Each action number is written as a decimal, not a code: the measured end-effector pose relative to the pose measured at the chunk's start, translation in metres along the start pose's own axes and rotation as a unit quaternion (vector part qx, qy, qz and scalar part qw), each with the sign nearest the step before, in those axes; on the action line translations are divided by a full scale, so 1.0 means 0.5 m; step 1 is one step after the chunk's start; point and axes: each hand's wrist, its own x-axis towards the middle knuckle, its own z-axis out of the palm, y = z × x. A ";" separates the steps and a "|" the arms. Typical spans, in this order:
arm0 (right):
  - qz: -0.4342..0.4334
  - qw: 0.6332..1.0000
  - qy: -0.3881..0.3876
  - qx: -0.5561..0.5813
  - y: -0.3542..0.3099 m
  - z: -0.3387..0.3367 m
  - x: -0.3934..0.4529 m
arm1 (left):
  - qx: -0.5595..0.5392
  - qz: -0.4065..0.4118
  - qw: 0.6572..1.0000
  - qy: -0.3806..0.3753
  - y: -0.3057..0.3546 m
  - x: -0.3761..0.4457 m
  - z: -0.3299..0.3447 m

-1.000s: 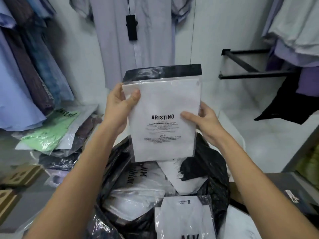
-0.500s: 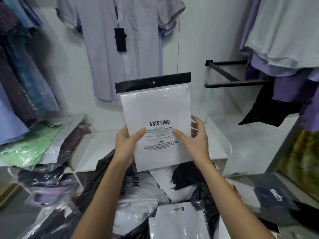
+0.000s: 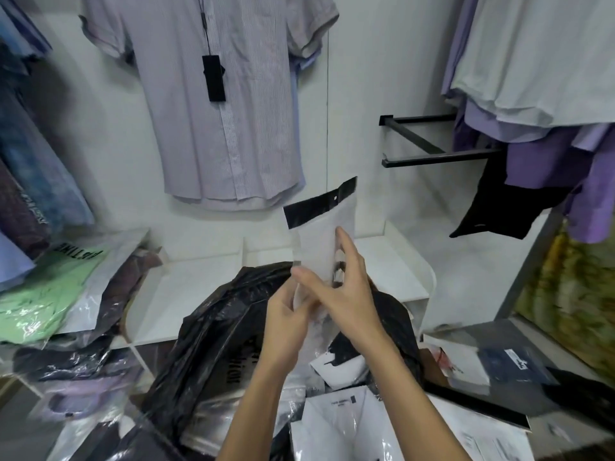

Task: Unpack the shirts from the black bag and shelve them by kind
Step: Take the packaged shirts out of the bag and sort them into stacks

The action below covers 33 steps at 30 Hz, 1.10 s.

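Note:
Both hands hold one white packaged shirt [image 3: 317, 237] with a black top strip, now turned almost edge-on above the open black bag [image 3: 213, 331]. My left hand [image 3: 288, 321] grips its lower edge. My right hand [image 3: 346, 291] lies against its right face, fingers spread, thumb across the front. Inside the bag lie more white packaged shirts [image 3: 339, 424], some with black print. The white shelf [image 3: 199, 294] stands just behind the bag.
A green packaged shirt [image 3: 50, 294] tops a pile of bagged shirts on the left. A pale striped shirt [image 3: 219, 104] hangs on the back wall. Purple and grey shirts hang from a black rack [image 3: 432, 154] on the right. Flat packages [image 3: 499, 361] lie at lower right.
The packaged shirt has turned from facing me to nearly edge-on and shifted right. Both hands moved to its lower part. The view has tilted upward.

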 end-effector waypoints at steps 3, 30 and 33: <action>-0.039 0.998 -0.024 -0.040 -0.061 -0.030 0.036 | -0.008 -0.011 1.000 0.020 -0.012 -0.005 -0.010; 0.045 0.801 -0.225 -0.552 -0.357 -0.128 0.279 | 0.110 0.054 0.988 -0.099 0.018 0.030 0.008; 0.035 0.791 -0.243 -0.561 -0.365 -0.140 0.278 | 0.153 0.050 0.986 0.045 0.031 0.048 0.004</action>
